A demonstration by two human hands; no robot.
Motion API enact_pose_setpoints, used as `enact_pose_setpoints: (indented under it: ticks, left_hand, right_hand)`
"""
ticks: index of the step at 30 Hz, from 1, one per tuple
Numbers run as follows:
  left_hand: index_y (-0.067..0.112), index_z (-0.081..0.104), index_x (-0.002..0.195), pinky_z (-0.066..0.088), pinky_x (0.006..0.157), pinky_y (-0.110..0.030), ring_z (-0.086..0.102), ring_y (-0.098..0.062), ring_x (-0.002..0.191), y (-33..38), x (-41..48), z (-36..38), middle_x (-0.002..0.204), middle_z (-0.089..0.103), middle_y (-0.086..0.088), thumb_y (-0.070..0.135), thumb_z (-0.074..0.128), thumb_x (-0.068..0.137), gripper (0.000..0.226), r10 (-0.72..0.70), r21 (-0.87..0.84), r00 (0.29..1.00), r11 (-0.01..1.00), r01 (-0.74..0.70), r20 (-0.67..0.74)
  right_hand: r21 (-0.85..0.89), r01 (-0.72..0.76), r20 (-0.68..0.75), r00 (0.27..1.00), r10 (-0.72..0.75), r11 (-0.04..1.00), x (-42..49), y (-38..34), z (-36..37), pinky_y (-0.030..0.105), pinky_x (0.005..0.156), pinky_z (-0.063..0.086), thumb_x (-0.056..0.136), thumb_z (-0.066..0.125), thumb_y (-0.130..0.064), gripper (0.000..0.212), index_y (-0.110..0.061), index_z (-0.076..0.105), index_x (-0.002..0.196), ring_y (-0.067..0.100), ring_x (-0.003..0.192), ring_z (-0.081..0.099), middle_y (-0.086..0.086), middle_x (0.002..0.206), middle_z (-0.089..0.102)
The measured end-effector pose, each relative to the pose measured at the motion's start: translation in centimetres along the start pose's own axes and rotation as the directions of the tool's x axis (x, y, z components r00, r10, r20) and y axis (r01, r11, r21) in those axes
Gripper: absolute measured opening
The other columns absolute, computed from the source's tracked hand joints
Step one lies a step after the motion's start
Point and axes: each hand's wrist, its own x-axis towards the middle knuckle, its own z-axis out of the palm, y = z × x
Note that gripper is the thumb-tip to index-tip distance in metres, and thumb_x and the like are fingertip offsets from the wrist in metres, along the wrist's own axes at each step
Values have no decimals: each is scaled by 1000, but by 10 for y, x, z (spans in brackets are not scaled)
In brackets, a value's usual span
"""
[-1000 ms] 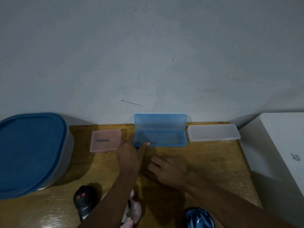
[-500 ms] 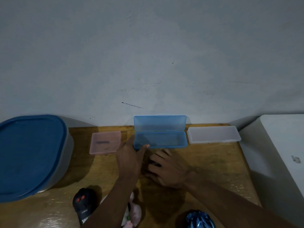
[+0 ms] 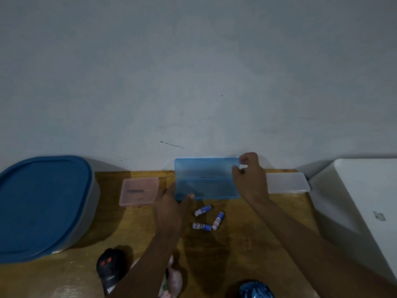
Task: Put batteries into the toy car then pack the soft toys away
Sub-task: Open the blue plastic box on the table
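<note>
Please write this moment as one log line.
left hand: holds blue case | right hand: pinches lid corner | batteries: three, loose on table

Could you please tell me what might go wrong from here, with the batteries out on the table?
1. Three batteries lie loose on the table between the forearms; they could roll or get knocked by an arm.
2. The right hand pinches one corner of the lid while the left hand holds the blue case at its front left corner; closing it so might catch the left thumb.
</note>
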Motion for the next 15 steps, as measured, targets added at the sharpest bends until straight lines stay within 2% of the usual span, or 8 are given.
enact_pose_setpoints:
  ticks: [2,4,6,8,12,15]
  left_hand:
    - [20,64,117,35,59,-7,63,-16,90,4,0,0,103,69,-3,38,71,82,40,-9,27,1000,1000,9,-4]
    - [17,63,120,47,67,-16,64,-19,96,7,0,0,109,68,-5,35,72,83,42,-25,17,1000,1000,25,6]
    - [15,61,123,54,76,-26,64,-20,99,8,-1,-1,113,67,-6,33,73,83,46,-53,-6,999,999,53,13]
    - [13,58,126,57,78,-28,65,-20,101,8,-2,-3,115,67,-7,28,75,82,49,-59,-61,998,996,60,9]
    - [16,45,137,57,78,-27,62,-15,101,9,-7,-10,113,61,4,21,75,82,63,-27,-161,999,987,30,20]
    - [12,54,131,57,88,-35,63,-22,107,7,-5,-11,119,65,-6,23,69,88,47,-27,-81,1000,996,28,12]
  right_hand:
    - [3,45,22,999,-45,999,-2,1,-5,36,73,54,89,62,-12,38,-15,45,123,20,80,63,5,108,60]
    - [-87,173,50,984,-169,981,-8,7,-12,35,72,55,89,61,-10,37,-17,51,124,17,76,62,5,101,59]
    - [-203,312,104,949,-297,928,-16,18,-18,35,72,57,86,63,-5,28,-13,64,113,17,75,61,7,98,60]
    - [-280,398,172,916,-362,874,-24,26,-21,35,72,58,81,69,-2,22,-7,71,102,23,77,65,11,95,63]
    - [-408,458,290,885,-364,790,-39,27,-17,41,70,60,69,78,4,22,0,74,90,31,77,69,17,87,69]
    - [-476,477,321,877,-358,739,-35,27,-13,39,63,60,56,86,4,30,-1,75,84,30,71,70,15,82,70]
